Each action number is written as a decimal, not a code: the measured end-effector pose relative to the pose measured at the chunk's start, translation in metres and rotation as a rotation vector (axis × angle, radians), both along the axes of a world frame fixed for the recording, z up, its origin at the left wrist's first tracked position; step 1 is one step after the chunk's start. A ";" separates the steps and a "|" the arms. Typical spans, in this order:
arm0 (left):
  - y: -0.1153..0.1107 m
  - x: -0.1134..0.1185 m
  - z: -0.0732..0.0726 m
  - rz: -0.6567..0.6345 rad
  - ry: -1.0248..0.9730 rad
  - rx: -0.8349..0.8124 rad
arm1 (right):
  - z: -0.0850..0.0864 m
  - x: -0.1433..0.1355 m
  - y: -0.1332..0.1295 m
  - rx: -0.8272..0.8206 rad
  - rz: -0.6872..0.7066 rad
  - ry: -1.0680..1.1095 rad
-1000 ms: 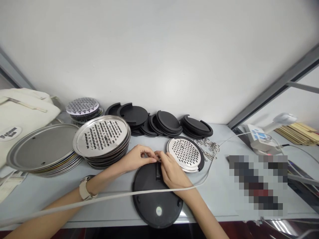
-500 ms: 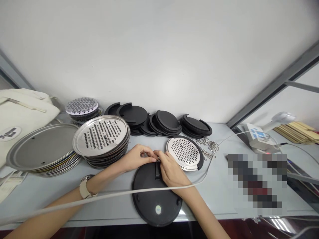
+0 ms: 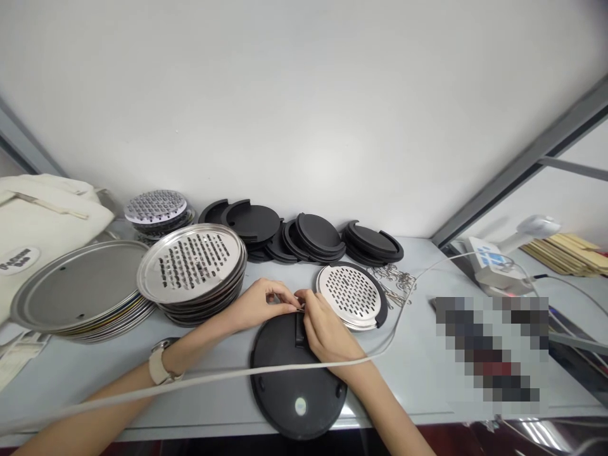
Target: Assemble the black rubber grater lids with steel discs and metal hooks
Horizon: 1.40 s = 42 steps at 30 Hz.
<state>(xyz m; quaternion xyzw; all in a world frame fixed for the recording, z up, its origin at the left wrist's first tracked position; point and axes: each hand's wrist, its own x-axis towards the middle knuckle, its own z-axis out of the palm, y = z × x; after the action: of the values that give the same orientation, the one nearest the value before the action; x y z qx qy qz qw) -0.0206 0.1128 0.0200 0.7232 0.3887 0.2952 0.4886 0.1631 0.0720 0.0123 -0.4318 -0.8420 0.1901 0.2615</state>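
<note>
A round black plastic disc (image 3: 297,380) lies at the table's front edge, with a small pale round sticker (image 3: 301,406) on its face and a raised block (image 3: 299,332) near its far rim. At that rim the fingertips of both hands meet around a small thin metal piece (image 3: 300,310), mostly hidden. My left hand (image 3: 266,301) pinches it between thumb and fingers from the left. My right hand (image 3: 330,329) closes on it from the right, its palm over the disc's upper right part. Beyond lies a round perforated metal grater plate (image 3: 351,291) in a black rim.
Metal hooks (image 3: 396,278) lie in a loose pile behind the grater plate. Black discs (image 3: 318,234) line the wall. Stacks of grater plates (image 3: 190,266) and grey trays (image 3: 76,285) stand left, by a cream bag (image 3: 42,215). A white cable (image 3: 228,375) crosses over my forearms.
The view has shifted slightly. Both hands stay at the disc's far rim, and their fingertips have moved only a little around the small metal piece.
</note>
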 end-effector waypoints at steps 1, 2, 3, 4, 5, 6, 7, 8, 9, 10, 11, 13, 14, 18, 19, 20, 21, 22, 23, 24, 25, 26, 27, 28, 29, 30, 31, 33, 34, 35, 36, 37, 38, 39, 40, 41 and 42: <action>0.000 0.000 0.000 -0.006 0.008 0.003 | 0.000 0.000 0.000 0.005 -0.007 0.004; 0.000 -0.001 0.000 -0.011 0.014 0.006 | -0.001 0.000 0.000 0.007 -0.014 0.005; 0.000 -0.001 0.001 -0.014 0.019 0.009 | -0.001 0.000 0.000 0.008 -0.020 0.001; 0.000 -0.002 0.001 -0.017 0.023 0.012 | -0.001 -0.001 0.000 0.009 -0.027 -0.006; 0.000 -0.002 0.001 -0.019 0.027 0.015 | -0.001 -0.001 0.000 0.013 -0.036 -0.012; 0.001 -0.002 0.001 -0.022 0.029 0.018 | -0.002 -0.002 0.000 0.021 -0.047 -0.015; 0.001 -0.003 0.001 -0.026 0.031 0.018 | -0.002 -0.002 0.000 0.032 -0.058 -0.013; 0.001 -0.003 0.001 -0.031 0.031 0.015 | -0.002 -0.002 0.000 0.044 -0.070 -0.006; 0.001 -0.003 0.001 -0.032 0.030 0.010 | -0.003 -0.003 0.000 0.054 -0.081 0.001; 0.000 -0.002 0.001 -0.032 0.028 0.005 | -0.003 -0.003 0.001 0.060 -0.090 0.005; 0.000 -0.002 0.001 -0.032 0.025 0.003 | -0.004 -0.003 0.001 0.062 -0.094 0.004; 0.000 -0.001 0.001 -0.032 0.019 0.007 | -0.004 -0.003 0.001 0.060 -0.097 -0.013; -0.001 -0.001 0.001 -0.034 0.019 0.013 | -0.005 -0.003 0.002 0.060 -0.097 -0.024; -0.003 0.000 0.000 -0.030 0.017 0.030 | -0.005 -0.004 0.002 0.065 -0.097 -0.058; -0.003 0.000 0.000 -0.028 0.017 0.034 | -0.005 -0.004 0.002 0.067 -0.100 -0.062; -0.004 0.001 -0.001 -0.027 0.017 0.038 | -0.005 -0.004 0.002 0.071 -0.101 -0.064; -0.004 0.001 -0.001 -0.026 0.019 0.040 | -0.005 -0.004 0.002 0.075 -0.103 -0.064; -0.004 0.001 0.000 -0.027 0.019 0.040 | -0.005 -0.004 0.002 0.079 -0.103 -0.063; -0.005 0.001 0.000 -0.030 0.019 0.039 | -0.005 -0.004 0.002 0.082 -0.102 -0.060; -0.005 0.001 0.000 -0.032 0.020 0.039 | -0.006 -0.004 0.002 0.084 -0.101 -0.058; -0.005 0.002 0.001 -0.030 0.020 0.040 | -0.006 -0.004 0.002 0.085 -0.101 -0.055; -0.005 0.002 0.001 -0.027 0.020 0.042 | -0.006 -0.004 0.002 0.085 -0.101 -0.052; -0.006 0.002 0.002 -0.022 0.021 0.045 | -0.006 -0.004 0.002 0.084 -0.103 -0.050; -0.006 0.003 0.002 -0.016 0.023 0.050 | -0.006 -0.004 0.002 0.082 -0.104 -0.050; -0.006 0.003 0.003 -0.010 0.026 0.055 | -0.006 -0.004 0.002 0.080 -0.104 -0.051; -0.006 0.003 0.003 -0.003 0.032 0.059 | -0.007 -0.004 0.002 0.078 -0.104 -0.053; -0.006 0.003 0.003 0.000 0.039 0.060 | -0.007 -0.004 0.002 0.077 -0.103 -0.055; -0.006 0.003 0.002 0.005 0.055 0.065 | -0.007 -0.004 0.002 0.075 -0.101 -0.063; -0.006 0.002 0.002 0.004 0.062 0.067 | -0.007 -0.005 0.002 0.074 -0.102 -0.066; -0.006 0.002 0.001 0.001 0.067 0.066 | -0.007 -0.005 0.002 0.075 -0.103 -0.068; -0.006 0.002 0.001 0.000 0.071 0.062 | -0.006 -0.005 0.002 0.076 -0.105 -0.069; -0.006 0.002 0.000 -0.001 0.075 0.053 | -0.006 -0.005 0.002 0.077 -0.106 -0.068; -0.006 0.002 -0.001 -0.001 0.077 0.039 | -0.005 -0.005 0.002 0.077 -0.107 -0.067; -0.006 0.001 -0.002 -0.004 0.076 0.023 | -0.004 -0.005 0.001 0.078 -0.107 -0.065; -0.006 0.001 -0.002 -0.009 0.070 0.006 | -0.004 -0.005 0.001 0.078 -0.107 -0.062; -0.006 0.001 -0.003 -0.016 0.061 -0.010 | -0.004 -0.005 0.001 0.078 -0.106 -0.061; -0.006 0.000 -0.003 -0.027 0.050 -0.025 | -0.003 -0.005 0.001 0.077 -0.104 -0.061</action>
<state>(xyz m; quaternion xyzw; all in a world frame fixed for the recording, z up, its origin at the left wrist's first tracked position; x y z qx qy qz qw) -0.0205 0.1072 0.0169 0.7293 0.3946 0.2654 0.4919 0.1580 0.0733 0.0090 -0.4702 -0.8327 0.1303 0.2617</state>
